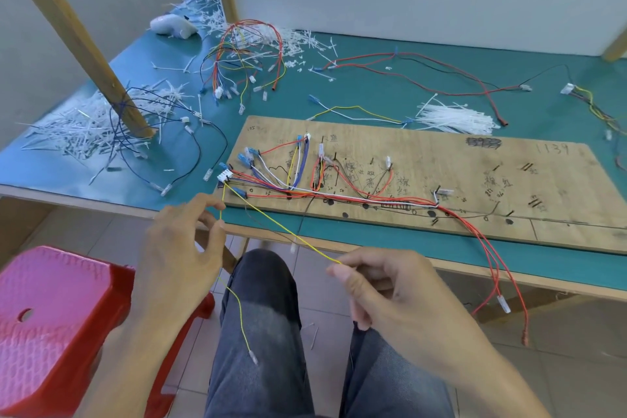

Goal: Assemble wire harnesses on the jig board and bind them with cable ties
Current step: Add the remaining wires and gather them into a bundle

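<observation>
— How far has the work been taken?

— On the green table (373, 95), a harness (339, 195) is already laid on the jig board (509, 180). Red, white and blue leads are routed between the pegs near its front edge, and some red leads (492, 258) are left hanging over it. Whether anything has been bound cannot be told.

— And the binding?

— A bundle of cable ties (454, 119) is seen lying beyond the board, untouched.

— What is held?

— Off the board's near left corner, one yellow wire (222, 195) is pinched between thumb and forefinger of the left hand (179, 248). A second yellow wire (288, 231) is pinched by the right hand (400, 299), its other fingers curled. Both wires are run from the white connector (225, 176) at the board's left end. Routing is judged unfinished, and tying is yet to be done.
</observation>
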